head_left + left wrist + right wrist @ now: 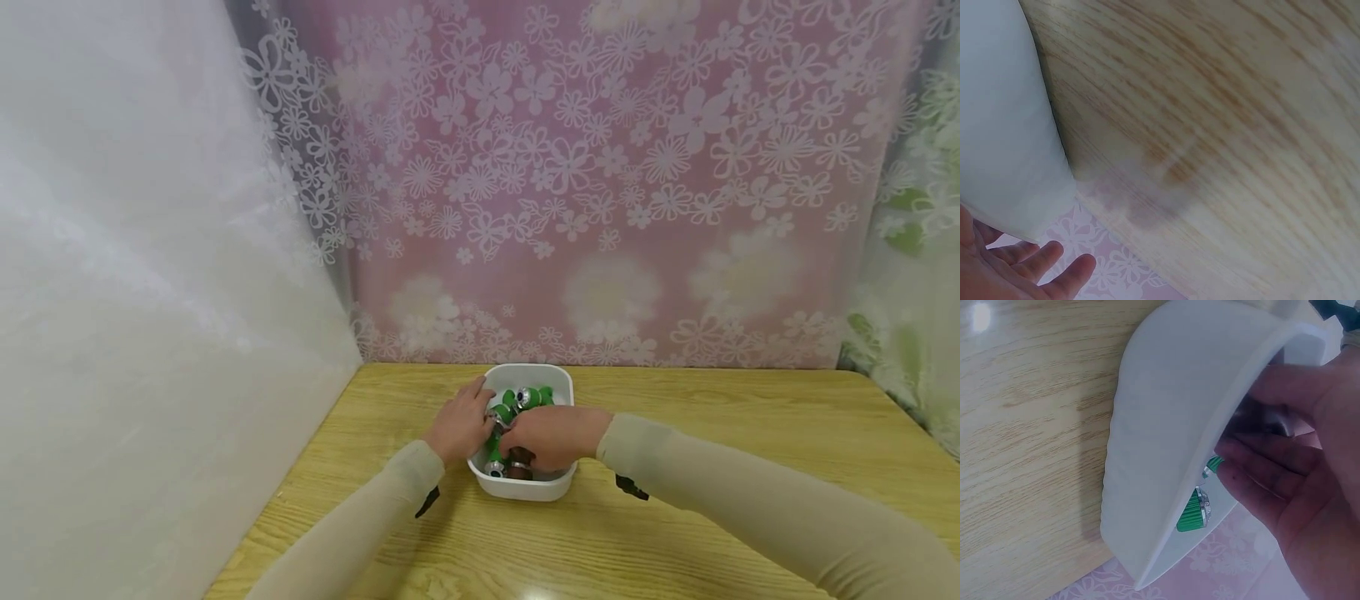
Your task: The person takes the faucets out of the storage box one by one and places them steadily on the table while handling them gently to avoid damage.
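Note:
A white plastic bin holds several green things with silver ends and dark centres, plus a dark brown one. My left hand lies over the bin's left rim, its fingertips near the green pieces. In the left wrist view its visible fingers are extended and spread; whether the thumb touches a piece is hidden. Reaching in from the right, my right hand has thumb and fingers curled round a dark shiny piece inside the bin. Its exact kind cannot be made out.
The bin stands on a wood-grain table. Behind the table's far edge hangs a pink flowered curtain, with a white sheet along the left side. Another flowered sheet hangs on the right.

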The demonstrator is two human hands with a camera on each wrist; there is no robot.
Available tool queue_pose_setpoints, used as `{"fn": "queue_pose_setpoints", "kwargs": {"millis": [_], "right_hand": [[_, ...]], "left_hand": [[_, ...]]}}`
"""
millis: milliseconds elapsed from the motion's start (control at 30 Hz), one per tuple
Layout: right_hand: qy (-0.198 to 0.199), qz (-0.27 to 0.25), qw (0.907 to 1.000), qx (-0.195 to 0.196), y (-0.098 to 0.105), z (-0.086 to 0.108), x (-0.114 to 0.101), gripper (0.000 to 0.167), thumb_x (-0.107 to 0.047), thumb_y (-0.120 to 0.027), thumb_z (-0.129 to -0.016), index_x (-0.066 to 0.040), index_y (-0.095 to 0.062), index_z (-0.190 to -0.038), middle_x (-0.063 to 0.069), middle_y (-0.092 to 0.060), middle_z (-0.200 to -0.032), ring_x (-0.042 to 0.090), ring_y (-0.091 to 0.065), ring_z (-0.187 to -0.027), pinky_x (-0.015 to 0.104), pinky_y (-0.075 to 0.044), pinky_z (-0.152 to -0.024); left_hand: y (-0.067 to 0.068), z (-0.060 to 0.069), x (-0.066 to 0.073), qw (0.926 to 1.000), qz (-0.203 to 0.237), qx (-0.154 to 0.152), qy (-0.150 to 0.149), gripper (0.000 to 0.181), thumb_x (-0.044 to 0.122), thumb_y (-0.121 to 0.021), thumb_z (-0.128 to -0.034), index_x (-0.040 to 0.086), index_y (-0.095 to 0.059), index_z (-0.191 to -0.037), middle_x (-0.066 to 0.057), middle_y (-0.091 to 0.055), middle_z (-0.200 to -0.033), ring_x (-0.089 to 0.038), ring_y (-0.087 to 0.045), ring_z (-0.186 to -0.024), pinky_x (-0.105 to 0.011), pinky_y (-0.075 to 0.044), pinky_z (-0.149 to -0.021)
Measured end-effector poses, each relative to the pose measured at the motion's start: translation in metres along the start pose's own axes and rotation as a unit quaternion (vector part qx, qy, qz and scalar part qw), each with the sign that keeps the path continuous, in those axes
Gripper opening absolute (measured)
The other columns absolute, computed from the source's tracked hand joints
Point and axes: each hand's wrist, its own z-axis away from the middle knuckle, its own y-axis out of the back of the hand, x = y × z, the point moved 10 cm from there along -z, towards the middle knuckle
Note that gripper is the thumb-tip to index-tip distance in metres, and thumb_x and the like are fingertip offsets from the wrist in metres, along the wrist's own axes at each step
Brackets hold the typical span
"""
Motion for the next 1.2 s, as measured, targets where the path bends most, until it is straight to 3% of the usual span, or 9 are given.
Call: {"fn": "queue_pose_setpoints", "kwargs": {"millis": [200, 433, 633, 800, 967, 1200], "right_hand": [[0.021, 0.026, 0.9978, 0.057, 0.012, 0.003, -0.004, 0.016, -0.011, -0.067, -0.097, -0.020, -0.067, -0.109, -0.006, -0.069, -0.101, 0.006, -0.062, -0.089, 0.025, -0.054, -0.080], [0.018, 0.059, 0.9929, 0.101, 0.030, 0.007, -0.005, 0.039, -0.008, -0.066, -0.096, -0.024, -0.063, -0.132, -0.003, -0.069, -0.115, 0.013, -0.066, -0.100, 0.029, -0.056, -0.083], [-0.001, 0.051, 0.9936, 0.100, 0.043, 0.014, -0.001, 0.043, -0.009, -0.064, -0.095, -0.025, -0.062, -0.135, -0.003, -0.069, -0.114, 0.013, -0.065, -0.097, 0.031, -0.056, -0.083], [-0.009, 0.061, 0.9922, 0.109, 0.053, 0.025, 0.006, 0.024, -0.016, -0.064, -0.099, -0.024, -0.064, -0.121, -0.006, -0.067, -0.099, 0.009, -0.062, -0.084, 0.028, -0.054, -0.075], [-0.046, 0.051, 0.9924, 0.102, 0.055, 0.038, 0.022, 0.016, -0.021, -0.064, -0.099, -0.023, -0.062, -0.114, -0.010, -0.062, -0.089, 0.006, -0.056, -0.075, 0.027, -0.052, -0.068], [-0.093, 0.062, 0.9889, 0.098, 0.050, 0.061, 0.047, 0.019, -0.023, -0.066, -0.097, -0.022, -0.061, -0.115, -0.009, -0.063, -0.087, 0.006, -0.054, -0.070, 0.026, -0.046, -0.059]], "left_hand": [[-0.001, -0.001, 0.001, 0.9999, -0.004, 0.003, -0.010, 0.046, 0.029, -0.048, -0.1056, 0.011, -0.048, -0.148, -0.014, -0.027, -0.165, -0.031, -0.034, -0.148, -0.052, -0.046, -0.107], [-0.001, 0.001, 0.003, 0.9997, 0.001, 0.011, -0.022, 0.046, 0.037, -0.045, -0.1074, 0.011, -0.050, -0.145, -0.016, -0.028, -0.164, -0.034, -0.037, -0.147, -0.055, -0.048, -0.104], [0.001, 0.001, 0.005, 0.9994, -0.003, 0.019, -0.027, 0.045, 0.039, -0.042, -0.1083, 0.011, -0.050, -0.144, -0.018, -0.028, -0.163, -0.035, -0.039, -0.146, -0.055, -0.049, -0.101], [0.001, -0.001, 0.004, 0.9997, -0.002, 0.017, -0.018, 0.043, 0.030, -0.048, -0.1061, 0.010, -0.050, -0.144, -0.015, -0.028, -0.164, -0.032, -0.038, -0.146, -0.052, -0.048, -0.104], [0.001, -0.001, 0.003, 0.9999, 0.003, 0.012, -0.004, 0.045, 0.026, -0.052, -0.1037, 0.009, -0.050, -0.145, -0.014, -0.028, -0.164, -0.030, -0.037, -0.147, -0.051, -0.045, -0.108], [0.000, 0.000, 0.003, 0.9999, -0.004, 0.015, 0.002, 0.046, 0.027, -0.052, -0.1032, 0.009, -0.050, -0.146, -0.014, -0.027, -0.164, -0.030, -0.037, -0.147, -0.051, -0.045, -0.109]]}}
